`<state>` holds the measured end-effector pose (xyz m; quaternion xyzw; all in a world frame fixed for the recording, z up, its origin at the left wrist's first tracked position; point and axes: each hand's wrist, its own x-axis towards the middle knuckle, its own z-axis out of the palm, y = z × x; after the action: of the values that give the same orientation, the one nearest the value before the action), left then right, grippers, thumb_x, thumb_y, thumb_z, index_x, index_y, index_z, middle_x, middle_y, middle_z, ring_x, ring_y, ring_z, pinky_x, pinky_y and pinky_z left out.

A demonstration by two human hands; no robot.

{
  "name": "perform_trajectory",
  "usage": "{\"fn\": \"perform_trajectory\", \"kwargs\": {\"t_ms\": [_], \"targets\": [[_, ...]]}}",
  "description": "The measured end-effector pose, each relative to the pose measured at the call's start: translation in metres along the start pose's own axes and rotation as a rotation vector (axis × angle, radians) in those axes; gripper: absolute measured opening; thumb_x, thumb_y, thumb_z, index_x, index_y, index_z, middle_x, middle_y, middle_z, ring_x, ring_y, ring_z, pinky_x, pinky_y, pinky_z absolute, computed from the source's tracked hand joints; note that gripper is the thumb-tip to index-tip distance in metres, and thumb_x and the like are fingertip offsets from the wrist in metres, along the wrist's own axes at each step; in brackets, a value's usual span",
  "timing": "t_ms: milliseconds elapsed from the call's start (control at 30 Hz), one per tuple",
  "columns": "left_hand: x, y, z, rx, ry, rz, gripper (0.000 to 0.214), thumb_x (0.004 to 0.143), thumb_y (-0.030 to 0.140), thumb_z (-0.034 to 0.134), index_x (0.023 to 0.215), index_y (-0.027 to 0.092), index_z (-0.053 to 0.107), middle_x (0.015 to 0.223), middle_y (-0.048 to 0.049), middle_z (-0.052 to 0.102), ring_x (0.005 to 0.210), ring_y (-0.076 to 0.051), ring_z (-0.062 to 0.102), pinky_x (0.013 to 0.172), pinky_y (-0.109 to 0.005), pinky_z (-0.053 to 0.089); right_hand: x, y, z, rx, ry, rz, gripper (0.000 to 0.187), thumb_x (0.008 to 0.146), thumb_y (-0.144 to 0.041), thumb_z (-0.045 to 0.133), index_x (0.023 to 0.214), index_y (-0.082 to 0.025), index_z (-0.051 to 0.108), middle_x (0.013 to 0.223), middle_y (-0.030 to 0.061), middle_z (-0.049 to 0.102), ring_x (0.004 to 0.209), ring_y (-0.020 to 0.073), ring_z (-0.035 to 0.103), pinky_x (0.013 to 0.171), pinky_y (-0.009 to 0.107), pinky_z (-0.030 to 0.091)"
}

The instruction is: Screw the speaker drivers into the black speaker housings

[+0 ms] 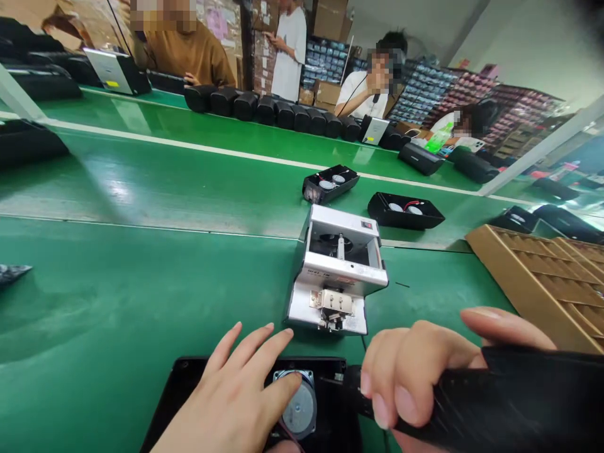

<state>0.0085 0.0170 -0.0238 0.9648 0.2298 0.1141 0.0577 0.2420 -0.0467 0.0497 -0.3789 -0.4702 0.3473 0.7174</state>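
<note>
My right hand is wrapped around a black electric screwdriver, which lies nearly level with its tip pointing left. That tip reaches over the upper right of a black speaker housing at the bottom of the view. My left hand rests over the housing with its fingers spread. Its thumb lies on a round silver speaker driver inside the housing. Just beyond stands a silver screw feeder with a metal block at its front. Whether the screwdriver tip touches a screw is hard to make out.
Two open speaker housings with drivers and wires lie behind the feeder on the green bench. A divided cardboard tray is at the right. Black speakers line the far side, where several people sit or stand.
</note>
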Motion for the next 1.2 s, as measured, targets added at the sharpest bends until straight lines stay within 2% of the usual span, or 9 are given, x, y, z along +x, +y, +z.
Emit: {"fn": "perform_trajectory", "kwargs": {"t_ms": [133, 300, 500, 567, 667, 800, 900, 1067, 1200], "targets": [[0.001, -0.001, 0.005, -0.037, -0.028, -0.005, 0.061, 0.078, 0.039, 0.099, 0.133, 0.029, 0.075, 0.154, -0.018, 0.071, 0.133, -0.047, 0.074, 0.106, -0.077, 0.062, -0.002, 0.012, 0.002, 0.007, -0.002, 0.028, 0.029, 0.111, -0.04, 0.062, 0.137, -0.041, 0.074, 0.069, 0.0009, 0.078, 0.05, 0.0246, 0.067, 0.05, 0.041, 0.061], [-0.002, 0.007, 0.024, -0.154, 0.122, -0.171, 0.051, 0.077, 0.06, 0.098, 0.116, 0.033, 0.08, 0.146, -0.0103, 0.076, 0.132, -0.041, 0.073, 0.122, -0.07, 0.048, -0.006, 0.021, 0.0, 0.015, 0.012, 0.076, 0.027, 0.112, -0.046, 0.064, 0.137, -0.044, 0.073, 0.071, -0.0002, 0.079, 0.053, 0.0222, 0.068, 0.054, 0.038, 0.062], [0.014, 0.001, 0.001, -0.227, 0.071, -0.129, 0.028, 0.084, 0.047, 0.093, 0.099, 0.03, 0.078, 0.118, -0.0004, 0.083, 0.116, -0.032, 0.079, 0.117, -0.053, 0.052, -0.005, 0.03, -0.013, 0.022, -0.021, 0.037, 0.03, 0.112, -0.032, 0.063, 0.141, -0.036, 0.071, 0.073, 0.0004, 0.08, 0.051, 0.0238, 0.072, 0.052, 0.04, 0.065], [0.018, -0.001, -0.005, -0.233, 0.081, -0.124, 0.025, 0.083, 0.044, 0.092, 0.097, 0.029, 0.077, 0.115, 0.0008, 0.083, 0.114, -0.03, 0.08, 0.116, -0.05, 0.052, -0.002, 0.034, -0.02, 0.057, -0.08, 0.019, 0.031, 0.115, -0.032, 0.059, 0.143, -0.035, 0.069, 0.076, 0.0015, 0.082, 0.053, 0.0242, 0.075, 0.052, 0.041, 0.066], [0.019, -0.001, -0.006, -0.238, 0.094, -0.135, 0.025, 0.081, 0.042, 0.092, 0.098, 0.03, 0.077, 0.114, 0.0015, 0.083, 0.113, -0.03, 0.08, 0.116, -0.05, 0.051, 0.001, 0.038, -0.031, 0.105, -0.25, 0.015, 0.038, 0.112, -0.036, 0.066, 0.15, -0.036, 0.065, 0.083, 0.0024, 0.085, 0.059, 0.026, 0.079, 0.056, 0.043, 0.07], [0.017, 0.002, 0.001, -0.257, 0.057, -0.149, 0.027, 0.079, 0.041, 0.093, 0.097, 0.031, 0.075, 0.115, 0.0017, 0.082, 0.114, -0.032, 0.08, 0.114, -0.054, 0.051, 0.004, 0.041, -0.037, 0.069, -0.262, -0.038, 0.049, 0.108, -0.032, 0.072, 0.156, -0.034, 0.06, 0.084, 0.0032, 0.084, 0.059, 0.0254, 0.079, 0.056, 0.042, 0.071], [0.012, 0.005, 0.01, -0.286, 0.066, -0.19, 0.031, 0.076, 0.041, 0.093, 0.1, 0.033, 0.075, 0.118, 0.0023, 0.08, 0.12, -0.033, 0.077, 0.12, -0.057, 0.044, 0.007, 0.043, -0.038, 0.089, -0.358, -0.077, 0.051, 0.11, -0.032, 0.068, 0.16, -0.032, 0.055, 0.087, 0.0055, 0.085, 0.061, 0.0262, 0.08, 0.056, 0.043, 0.072], [0.002, 0.007, 0.023, -0.285, 0.073, -0.21, 0.036, 0.075, 0.041, 0.094, 0.105, 0.034, 0.075, 0.123, 0.0032, 0.075, 0.128, -0.031, 0.07, 0.132, -0.054, 0.03, 0.011, 0.045, -0.037, 0.064, -0.36, -0.075, 0.047, 0.113, -0.034, 0.063, 0.159, -0.037, 0.056, 0.085, 0.0038, 0.085, 0.058, 0.0251, 0.079, 0.054, 0.04, 0.072], [0.007, 0.004, 0.015, -0.266, 0.08, -0.185, 0.035, 0.075, 0.043, 0.095, 0.102, 0.033, 0.077, 0.119, 0.0018, 0.077, 0.122, -0.03, 0.073, 0.126, -0.052, 0.039, 0.01, 0.045, -0.035, 0.076, -0.333, -0.063, 0.042, 0.119, -0.03, 0.047, 0.158, -0.038, 0.058, 0.084, 0.0041, 0.085, 0.058, 0.0248, 0.079, 0.054, 0.04, 0.071]]}}
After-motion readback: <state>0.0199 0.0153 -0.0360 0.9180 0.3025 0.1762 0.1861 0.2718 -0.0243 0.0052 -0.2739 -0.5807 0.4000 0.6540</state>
